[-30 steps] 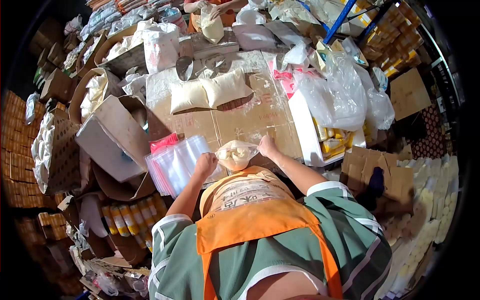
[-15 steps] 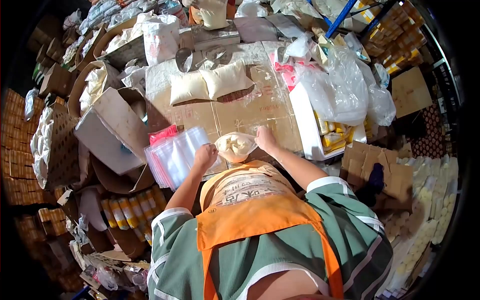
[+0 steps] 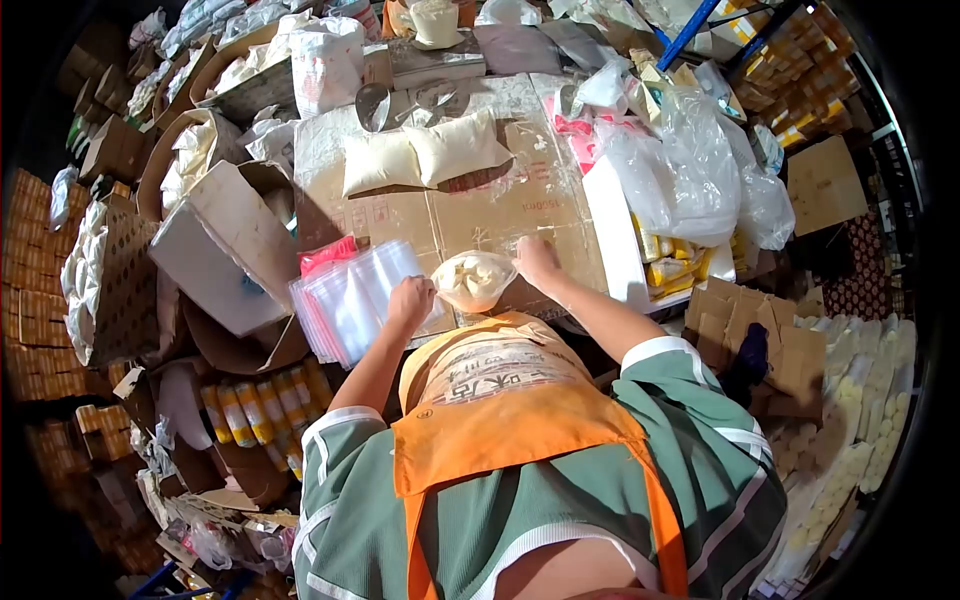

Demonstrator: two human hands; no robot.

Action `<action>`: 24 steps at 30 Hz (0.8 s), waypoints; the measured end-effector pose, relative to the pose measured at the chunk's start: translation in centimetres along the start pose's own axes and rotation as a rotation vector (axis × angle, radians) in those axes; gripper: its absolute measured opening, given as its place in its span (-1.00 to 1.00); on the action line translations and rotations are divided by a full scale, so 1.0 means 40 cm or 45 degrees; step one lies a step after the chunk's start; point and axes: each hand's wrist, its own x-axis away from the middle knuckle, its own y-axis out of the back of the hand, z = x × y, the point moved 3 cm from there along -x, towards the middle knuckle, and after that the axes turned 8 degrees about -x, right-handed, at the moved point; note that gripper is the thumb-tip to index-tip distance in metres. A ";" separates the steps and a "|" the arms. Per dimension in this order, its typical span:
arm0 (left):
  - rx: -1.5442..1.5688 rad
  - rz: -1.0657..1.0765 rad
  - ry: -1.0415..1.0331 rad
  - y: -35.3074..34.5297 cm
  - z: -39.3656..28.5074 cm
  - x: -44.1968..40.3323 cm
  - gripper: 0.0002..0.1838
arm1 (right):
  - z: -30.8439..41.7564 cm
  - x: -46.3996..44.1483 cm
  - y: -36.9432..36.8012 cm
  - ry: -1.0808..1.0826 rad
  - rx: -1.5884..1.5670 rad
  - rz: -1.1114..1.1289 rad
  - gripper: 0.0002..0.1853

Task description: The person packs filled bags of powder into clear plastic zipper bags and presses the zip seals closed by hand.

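A clear plastic bag [image 3: 474, 281] with pale cream-coloured contents stands at the near edge of the table, its mouth spread wide. My left hand [image 3: 412, 299] is closed on the left side of its rim, and my right hand [image 3: 538, 262] pinches the right side. Beside my left hand lies a stack of flat, empty clear bags [image 3: 358, 297] with a pink one [image 3: 327, 256] at its back. Farther off, two filled, closed bags, the left one [image 3: 381, 164] and the right one [image 3: 458, 148], lie side by side on the cardboard-covered table [image 3: 395, 222].
Metal scoops [image 3: 373, 106] lie beyond the filled bags. On the right, a white foam box [image 3: 612, 235] holds yellow packets, with loose clear plastic bags [image 3: 690, 165] above. Tilted at left is a white box [image 3: 222, 245]. Another person's hands and bucket [image 3: 436, 22] show at the far side.
The bag's mouth looks slightly wider, and both hands have shifted a little, the right one farther up. The far bucket has lowered onto the surface there.
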 end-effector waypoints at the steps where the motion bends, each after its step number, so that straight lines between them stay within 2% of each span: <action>1: -0.047 -0.012 -0.007 -0.002 0.003 0.001 -0.86 | 0.028 0.015 0.037 -0.050 -0.078 0.061 -0.81; 2: -0.095 -0.027 -0.013 -0.001 0.004 0.002 -0.86 | 0.049 0.036 0.075 -0.047 -0.078 0.062 -0.81; 3: -0.095 -0.029 -0.008 0.004 0.004 0.002 -0.86 | 0.087 0.063 0.111 0.333 -0.065 0.085 -0.73; 4: -0.117 -0.138 -0.143 0.017 -0.006 0.007 -0.85 | 0.109 0.087 0.127 0.712 -0.054 0.108 -0.64; 5: -0.138 -0.241 -0.282 0.026 -0.018 0.014 -0.84 | 0.089 0.081 0.114 0.713 -0.057 0.113 -0.64; 7: -0.178 -0.254 -0.353 -0.017 -0.010 0.001 -0.81 | 0.036 0.051 0.051 0.837 0.490 0.238 -0.64; 9: -0.226 -0.276 -0.413 -0.054 0.020 -0.022 -0.79 | 0.009 -0.003 0.043 0.798 0.618 0.235 -0.67; 11: -0.227 0.310 -0.188 -0.081 0.057 -0.045 -0.78 | -0.026 -0.047 0.027 0.299 0.043 1.030 -0.75; 12: -0.029 0.446 -0.205 -0.060 0.070 -0.051 -0.80 | -0.027 -0.052 0.033 0.283 -0.057 0.935 -0.81; 13: 0.105 0.446 -0.105 -0.021 0.074 -0.043 -0.80 | -0.031 -0.034 0.023 0.269 -0.062 0.948 -0.81; 15: 0.310 0.370 0.086 -0.028 0.105 -0.044 -0.81 | -0.023 -0.036 0.044 0.428 0.063 0.183 -0.82; 16: 0.312 0.374 0.093 -0.043 0.106 -0.048 -0.81 | -0.017 -0.025 0.030 0.299 -0.044 0.226 -0.63; 17: 0.385 0.022 0.168 -0.046 0.108 -0.046 -0.75 | -0.005 -0.005 0.014 0.299 -0.049 0.243 -0.63; 18: 0.447 -0.331 0.244 -0.052 0.110 -0.032 -0.65 | 0.013 0.018 0.010 0.448 -0.093 0.095 -0.48; 19: 0.306 -0.302 0.130 -0.023 0.061 -0.017 -0.46 | 0.038 0.042 0.017 0.591 -0.140 -0.056 -0.32; 20: 0.169 -0.272 0.009 0.015 -0.001 -0.007 -0.25 | 0.053 0.056 0.015 0.612 -0.097 0.083 -0.09; 21: 0.071 -0.083 -0.047 0.005 -0.034 -0.004 0.08 | 0.062 0.058 0.011 0.609 -0.095 0.088 -0.09; 23: -0.060 -0.082 -0.030 -0.006 -0.075 -0.013 0.26 | 0.070 0.061 0.007 0.498 -0.466 -0.002 -0.01; 24: -0.055 -0.082 -0.026 -0.008 -0.094 -0.026 0.26 | 0.063 0.043 -0.012 0.485 -0.466 0.007 -0.01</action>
